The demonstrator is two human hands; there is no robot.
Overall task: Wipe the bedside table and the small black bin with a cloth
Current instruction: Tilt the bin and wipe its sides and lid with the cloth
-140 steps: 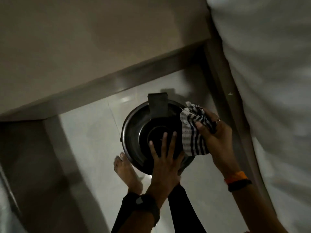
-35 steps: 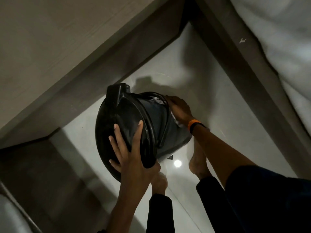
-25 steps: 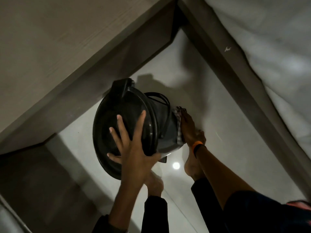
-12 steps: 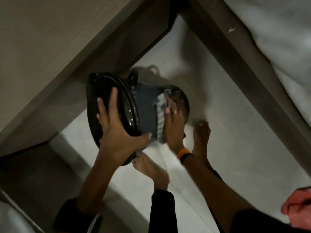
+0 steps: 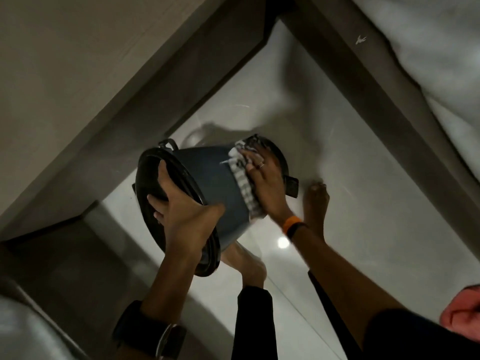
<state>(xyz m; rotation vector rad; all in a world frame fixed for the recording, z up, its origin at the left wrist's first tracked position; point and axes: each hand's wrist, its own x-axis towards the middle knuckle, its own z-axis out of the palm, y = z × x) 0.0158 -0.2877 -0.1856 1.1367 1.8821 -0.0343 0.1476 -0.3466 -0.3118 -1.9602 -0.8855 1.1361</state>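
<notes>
- Where the view begins at the left, the table [image 5: 85, 81] shows as a pale top with a dark edge; one table is in view, and nothing shows whether it has been wiped.
- The left hand [image 5: 187, 216] clamps the lid end of the bin [image 5: 215, 188], fingers across the lid face and thumb on the side wall.
- One bin is present, held off the floor [image 5: 363, 229] and tipped on its side, below the table edge and above the person's two bare feet.
- Judged from the one-handed lift, the bin is probably light, stiff plastic with a smooth, somewhat slippery wall; the lid rim or the base rim offers the surest hold.
- One cloth [image 5: 244, 183], checked and soft, lies pressed flat on the bin's wall near its base; it should mould to the curve.
- The right hand [image 5: 265, 183] lies open-palmed on the cloth, pressing rather than gripping; in this dim light, whether any fingers pinch a fold cannot be told.
- A bed [image 5: 428, 61], one, fills the right.
</notes>
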